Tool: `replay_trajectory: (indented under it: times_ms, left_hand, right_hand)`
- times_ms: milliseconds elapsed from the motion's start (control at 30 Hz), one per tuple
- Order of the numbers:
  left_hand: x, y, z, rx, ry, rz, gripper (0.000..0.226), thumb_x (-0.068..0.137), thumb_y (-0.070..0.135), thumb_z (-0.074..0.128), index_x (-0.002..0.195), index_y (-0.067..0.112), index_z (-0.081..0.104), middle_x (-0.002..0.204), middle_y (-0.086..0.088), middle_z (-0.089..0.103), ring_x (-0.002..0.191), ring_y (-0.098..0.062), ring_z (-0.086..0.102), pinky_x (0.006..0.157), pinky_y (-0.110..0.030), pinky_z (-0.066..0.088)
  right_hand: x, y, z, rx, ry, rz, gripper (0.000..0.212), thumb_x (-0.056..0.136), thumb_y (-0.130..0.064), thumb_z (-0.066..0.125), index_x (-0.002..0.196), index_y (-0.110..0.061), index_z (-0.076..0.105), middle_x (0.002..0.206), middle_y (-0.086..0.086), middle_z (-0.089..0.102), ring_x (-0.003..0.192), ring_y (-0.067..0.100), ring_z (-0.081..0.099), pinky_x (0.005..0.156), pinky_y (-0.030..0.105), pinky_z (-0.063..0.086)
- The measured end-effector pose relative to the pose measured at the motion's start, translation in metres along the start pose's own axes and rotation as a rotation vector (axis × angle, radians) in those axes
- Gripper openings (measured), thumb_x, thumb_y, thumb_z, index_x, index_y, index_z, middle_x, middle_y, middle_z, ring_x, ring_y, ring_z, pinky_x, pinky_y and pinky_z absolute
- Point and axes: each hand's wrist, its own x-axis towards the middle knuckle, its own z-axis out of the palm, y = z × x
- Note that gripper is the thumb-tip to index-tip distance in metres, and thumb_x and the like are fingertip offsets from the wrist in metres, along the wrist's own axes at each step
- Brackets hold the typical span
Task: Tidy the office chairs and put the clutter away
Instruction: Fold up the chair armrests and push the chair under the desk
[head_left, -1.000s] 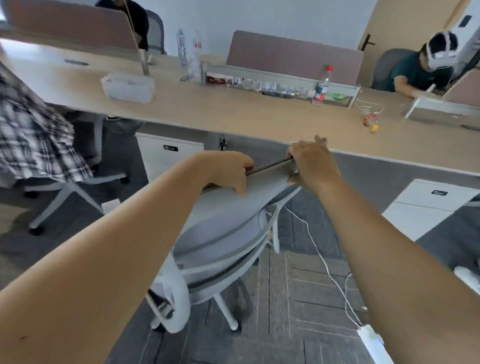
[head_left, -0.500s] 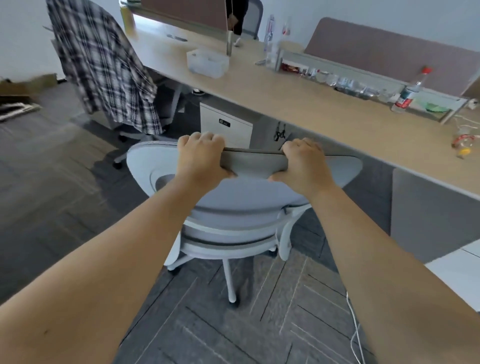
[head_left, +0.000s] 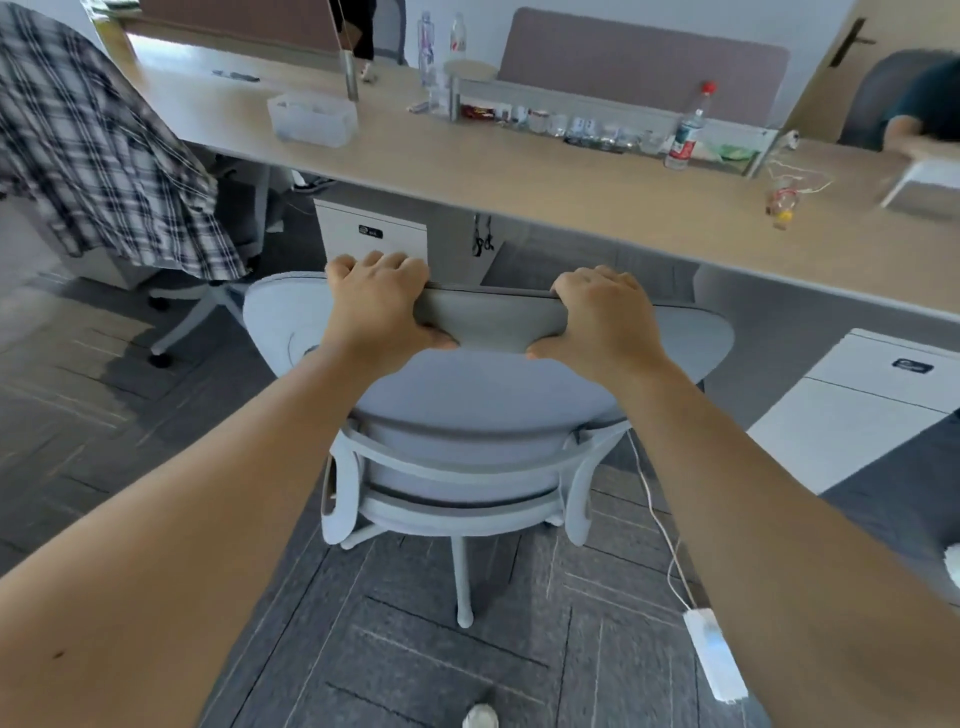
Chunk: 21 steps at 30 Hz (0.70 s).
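Both hands, left hand (head_left: 382, 306) and right hand (head_left: 602, 317), are clamped over the top edge of the grey office chair (head_left: 467, 415) backrest, which sits right in front of the long worktop (head_left: 545, 176), with a plaid shirt (head_left: 98, 150) draped nearby and a water bottle (head_left: 685, 130) up top.
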Motion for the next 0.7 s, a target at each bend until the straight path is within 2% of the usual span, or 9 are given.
replay_trajectory:
  times_ms: [100, 167, 333, 500, 700]
  left_hand:
    - [-0.004, 0.006, 0.005, -0.049, -0.003, -0.01, 0.053, 0.065, 0.039, 0.079, 0.093, 0.0, 0.057, 0.102, -0.016, 0.061, 0.104, -0.03, 0.049, 0.091, -0.036, 0.021]
    - [-0.032, 0.049, -0.008, -0.088, -0.054, 0.192, 0.053, 0.066, 0.04, 0.078, 0.095, 0.0, 0.057, 0.104, -0.014, 0.061, 0.106, -0.03, 0.049, 0.091, -0.035, 0.019]
    - [-0.032, 0.054, 0.0, -0.092, -0.068, 0.207, 0.055, 0.065, 0.041, 0.078, 0.097, 0.002, 0.058, 0.107, -0.013, 0.061, 0.108, -0.029, 0.048, 0.094, -0.036, 0.022]
    - [-0.033, 0.075, 0.004, -0.093, -0.083, 0.314, 0.055, 0.065, 0.043, 0.077, 0.098, 0.003, 0.058, 0.108, -0.012, 0.062, 0.109, -0.029, 0.048, 0.094, -0.037, 0.025]
    - [-0.02, 0.091, 0.01, -0.087, -0.081, 0.362, 0.056, 0.064, 0.041, 0.079, 0.097, 0.002, 0.058, 0.106, -0.013, 0.062, 0.108, -0.03, 0.049, 0.096, -0.038, 0.028]
  right_hand:
    - [-0.013, 0.003, -0.008, -0.036, -0.018, 0.027, 0.052, 0.07, -0.04, 0.075, 0.105, -0.005, 0.059, 0.106, 0.011, 0.064, 0.105, 0.028, 0.052, 0.095, 0.034, 0.035]
    - [-0.082, 0.011, -0.039, -0.072, 0.037, 0.214, 0.051, 0.07, -0.041, 0.075, 0.104, -0.005, 0.06, 0.104, 0.012, 0.063, 0.103, 0.028, 0.052, 0.092, 0.034, 0.036]
    - [-0.096, 0.021, -0.031, -0.086, 0.036, 0.267, 0.055, 0.072, -0.045, 0.071, 0.108, -0.008, 0.055, 0.11, 0.009, 0.059, 0.107, 0.028, 0.049, 0.094, 0.037, 0.032]
    - [-0.123, 0.041, -0.038, -0.071, 0.039, 0.348, 0.056, 0.072, -0.036, 0.074, 0.115, -0.008, 0.052, 0.118, 0.009, 0.053, 0.115, 0.028, 0.042, 0.097, 0.037, 0.026]
    - [-0.124, 0.059, -0.039, -0.051, 0.086, 0.379, 0.058, 0.071, -0.035, 0.076, 0.116, -0.006, 0.053, 0.118, 0.008, 0.055, 0.117, 0.026, 0.042, 0.087, 0.029, 0.014]
